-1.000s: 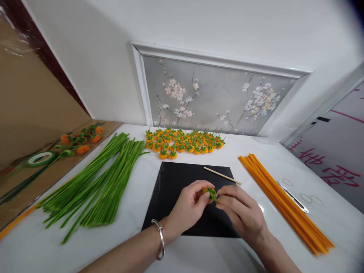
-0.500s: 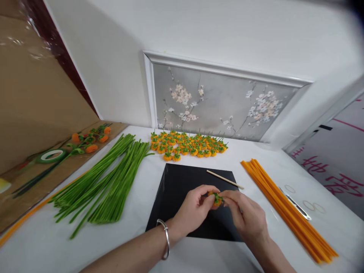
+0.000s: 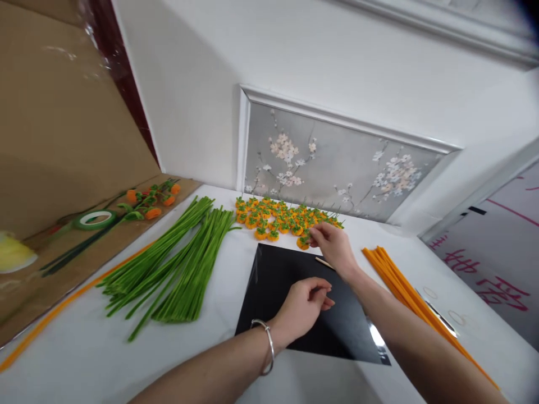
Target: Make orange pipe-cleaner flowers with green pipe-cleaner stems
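My right hand (image 3: 332, 247) reaches to the near right edge of a cluster of small orange pipe-cleaner fruits (image 3: 284, 224) with green tops. Its thumb and fingertips pinch one orange pipe-cleaner fruit (image 3: 302, 243), low over the white table. My left hand (image 3: 305, 308), with a silver bangle (image 3: 269, 348) at the wrist, hovers above the black board (image 3: 269, 280). Its fingers are loosely curled and apart, and nothing shows in them. A thin wooden stick (image 3: 324, 263) lies on the board's far part, partly covered by my right hand and forearm.
Green pipe cleaners (image 3: 181, 269) lie in a bundle on the left, orange pipe cleaners (image 3: 396, 280) on the right. Beside the latter are tweezers (image 3: 442, 318) and clear rings. Green tape (image 3: 95, 219) and orange fruits on stems (image 3: 154, 213) rest on cardboard at far left.
My right hand has carried the orange fruit away from my left hand, forward to the cluster. My left hand has let go of it and stays over the board. The view has shifted slightly.
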The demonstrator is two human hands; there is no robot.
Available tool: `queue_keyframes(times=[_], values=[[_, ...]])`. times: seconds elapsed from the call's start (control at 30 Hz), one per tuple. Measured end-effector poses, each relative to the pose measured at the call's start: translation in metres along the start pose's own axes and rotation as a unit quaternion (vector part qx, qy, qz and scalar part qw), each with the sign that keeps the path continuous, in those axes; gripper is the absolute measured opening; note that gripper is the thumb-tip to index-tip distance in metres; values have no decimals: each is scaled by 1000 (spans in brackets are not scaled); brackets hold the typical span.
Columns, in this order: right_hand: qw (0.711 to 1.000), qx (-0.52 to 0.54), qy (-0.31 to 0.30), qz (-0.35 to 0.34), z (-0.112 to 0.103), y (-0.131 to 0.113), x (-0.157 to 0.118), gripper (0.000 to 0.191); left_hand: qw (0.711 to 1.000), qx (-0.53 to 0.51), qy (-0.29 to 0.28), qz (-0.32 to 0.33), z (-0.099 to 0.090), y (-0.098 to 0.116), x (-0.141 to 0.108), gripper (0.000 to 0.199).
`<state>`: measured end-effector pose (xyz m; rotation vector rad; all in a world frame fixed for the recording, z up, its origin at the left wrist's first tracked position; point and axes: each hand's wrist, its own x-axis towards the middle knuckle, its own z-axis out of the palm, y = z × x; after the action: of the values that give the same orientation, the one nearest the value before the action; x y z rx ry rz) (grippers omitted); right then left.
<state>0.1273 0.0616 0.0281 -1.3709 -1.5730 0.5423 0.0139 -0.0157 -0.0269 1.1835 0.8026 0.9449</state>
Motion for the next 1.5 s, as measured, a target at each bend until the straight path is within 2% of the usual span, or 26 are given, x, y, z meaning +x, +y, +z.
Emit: queue_keyframes(times=[0.1,0.17,0.33,0.47,0.63,0.73,0.83,0.93,1.1,1.27,1.37,1.4,1.5], values=[[999,-44,-24,-20,33,4,21,22,1000,-9,5,-7,-1,-5,1,15],[996,-73,-39,-33,45,5,29,22,1000,-17,9,-7,-2,-8,2,14],[990,-133,-21,-31,41,10,46,26,998,-39,35,-30,-1,-8,3,14],[990,-142,-6,-19,39,18,58,17,997,-52,41,-33,0,-6,2,15],[998,-61,-13,-8,47,23,62,2,997,-45,37,-43,0,-6,2,15],[999,37,2,11,37,21,62,8,997,-45,38,-56,1,-6,3,17],[985,168,14,43,19,19,58,17,997,-35,38,-58,2,-3,3,18],[948,312,-2,71,4,14,47,19,998,-18,31,-54,0,2,3,20],[861,498,-44,89,-9,4,21,16,998,-4,33,-61,-2,11,5,20],[776,620,-64,99,-13,-6,6,19,998,8,27,-61,-2,15,6,20],[738,663,-71,104,-13,-10,1,22,998,18,23,-63,-2,17,6,19],[717,684,-73,114,-13,-11,0,23,997,20,23,-65,-2,17,6,19],[629,755,-78,167,-11,-12,-1,25,997,21,23,-68,-2,18,6,20]])
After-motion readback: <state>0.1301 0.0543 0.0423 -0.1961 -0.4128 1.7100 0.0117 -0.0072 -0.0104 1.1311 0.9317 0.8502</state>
